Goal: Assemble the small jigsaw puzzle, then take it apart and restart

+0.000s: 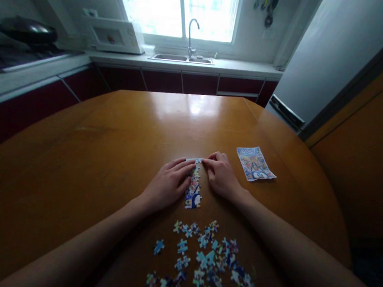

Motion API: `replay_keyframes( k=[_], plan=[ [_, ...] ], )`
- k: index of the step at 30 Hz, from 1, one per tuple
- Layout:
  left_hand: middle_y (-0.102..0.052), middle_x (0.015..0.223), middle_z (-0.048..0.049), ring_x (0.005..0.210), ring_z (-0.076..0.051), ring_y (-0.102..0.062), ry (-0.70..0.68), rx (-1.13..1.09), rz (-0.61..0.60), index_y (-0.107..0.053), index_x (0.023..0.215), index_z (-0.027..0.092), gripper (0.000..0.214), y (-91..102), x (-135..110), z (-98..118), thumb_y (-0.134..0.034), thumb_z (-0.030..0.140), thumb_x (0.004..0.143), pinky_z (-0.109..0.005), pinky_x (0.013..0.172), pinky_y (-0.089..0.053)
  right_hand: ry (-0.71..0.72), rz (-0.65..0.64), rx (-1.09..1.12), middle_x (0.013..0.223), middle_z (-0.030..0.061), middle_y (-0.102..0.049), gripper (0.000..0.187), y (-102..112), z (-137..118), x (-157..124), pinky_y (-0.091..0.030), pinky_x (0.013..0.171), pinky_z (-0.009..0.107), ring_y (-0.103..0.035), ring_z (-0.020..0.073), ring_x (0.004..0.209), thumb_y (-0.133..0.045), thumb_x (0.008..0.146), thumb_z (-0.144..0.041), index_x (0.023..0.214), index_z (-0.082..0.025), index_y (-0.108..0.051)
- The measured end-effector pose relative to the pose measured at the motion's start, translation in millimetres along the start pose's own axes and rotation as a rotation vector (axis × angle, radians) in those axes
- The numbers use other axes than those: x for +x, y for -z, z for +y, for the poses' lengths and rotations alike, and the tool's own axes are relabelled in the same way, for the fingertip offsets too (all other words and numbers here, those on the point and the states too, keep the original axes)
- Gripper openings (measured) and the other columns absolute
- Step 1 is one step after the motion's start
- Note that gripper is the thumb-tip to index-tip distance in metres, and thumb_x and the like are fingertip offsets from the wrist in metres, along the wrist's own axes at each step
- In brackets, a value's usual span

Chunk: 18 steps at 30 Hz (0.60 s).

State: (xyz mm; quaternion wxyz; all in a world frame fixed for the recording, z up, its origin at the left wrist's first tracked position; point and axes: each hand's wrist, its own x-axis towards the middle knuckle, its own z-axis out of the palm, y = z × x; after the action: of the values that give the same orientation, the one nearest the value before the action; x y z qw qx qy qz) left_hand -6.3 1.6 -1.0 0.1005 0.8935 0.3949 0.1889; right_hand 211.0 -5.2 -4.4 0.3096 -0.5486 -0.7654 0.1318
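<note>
A narrow strip of joined jigsaw puzzle pieces (193,201) lies on the wooden table, running away from me. My left hand (170,181) rests along the strip's left side, fingers stretched out and lying over its left edge and far end. At the far right corner, my right hand (220,175) has its fingertips closed at a small jigsaw puzzle piece (199,160); the other fingers are curled. The fingertips partly hide that piece. Nearer to me, many loose jigsaw puzzle pieces (210,259) are scattered, some overlapping. One blue piece (158,247) lies apart on the left.
A creased picture sheet (256,164) lies right of my hands on the wooden table (118,132). Beyond the table are a counter with a sink (170,57), a faucet (190,38) and a microwave (113,36). A pan (27,30) sits at left, a fridge (340,54) at right.
</note>
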Motion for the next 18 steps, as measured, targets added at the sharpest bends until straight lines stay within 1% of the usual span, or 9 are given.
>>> replay_keyframes(
  k=[6, 13, 15, 18],
  plan=[
    [-0.056, 0.149, 0.0002, 0.141, -0.026, -0.045, 0.002, -0.005, 0.002, -0.057, 0.142, 0.025, 0.044, -0.7, -0.8, -1.7, -0.051, 0.03, 0.099, -0.049, 0.121, -0.037, -0.015, -0.01, -0.005, 0.105, 0.0097, -0.061, 0.029, 1.8, -2.4, 0.1, -0.043, 0.093, 0.036, -0.049, 0.0239, 0.103, -0.051, 0.097, -0.014, 0.107, -0.022, -0.076],
    [-0.058, 0.147, -0.0002, 0.141, -0.026, -0.046, 0.0, -0.024, 0.006, -0.059, 0.14, 0.025, 0.042, 0.5, -0.5, 0.2, -0.051, 0.028, 0.098, -0.05, 0.119, -0.04, 0.003, -0.032, -0.009, 0.106, 0.0096, -0.06, 0.03, 2.7, -1.6, -0.9, -0.043, 0.094, 0.037, -0.049, 0.0242, 0.104, -0.051, 0.098, -0.016, 0.108, -0.025, -0.077],
    [-0.058, 0.147, -0.0008, 0.141, -0.026, -0.046, 0.0, -0.022, 0.001, -0.059, 0.139, 0.024, 0.042, 0.9, -0.2, 0.9, -0.05, 0.028, 0.099, -0.05, 0.12, -0.039, -0.006, -0.015, 0.01, 0.106, 0.01, -0.061, 0.032, 1.7, -0.3, -0.2, -0.043, 0.094, 0.037, -0.05, 0.0244, 0.105, -0.049, 0.098, -0.016, 0.114, -0.023, -0.076],
    [-0.058, 0.147, -0.0016, 0.141, -0.026, -0.046, 0.001, -0.021, 0.003, -0.06, 0.137, 0.023, 0.04, 0.8, 0.0, 1.7, -0.05, 0.028, 0.099, -0.05, 0.12, -0.038, -0.05, 0.055, 0.068, 0.106, 0.0102, -0.063, 0.036, -0.5, 2.0, 0.6, -0.044, 0.094, 0.036, -0.052, 0.0234, 0.103, -0.047, 0.098, -0.014, 0.125, -0.02, -0.071]
  ],
)
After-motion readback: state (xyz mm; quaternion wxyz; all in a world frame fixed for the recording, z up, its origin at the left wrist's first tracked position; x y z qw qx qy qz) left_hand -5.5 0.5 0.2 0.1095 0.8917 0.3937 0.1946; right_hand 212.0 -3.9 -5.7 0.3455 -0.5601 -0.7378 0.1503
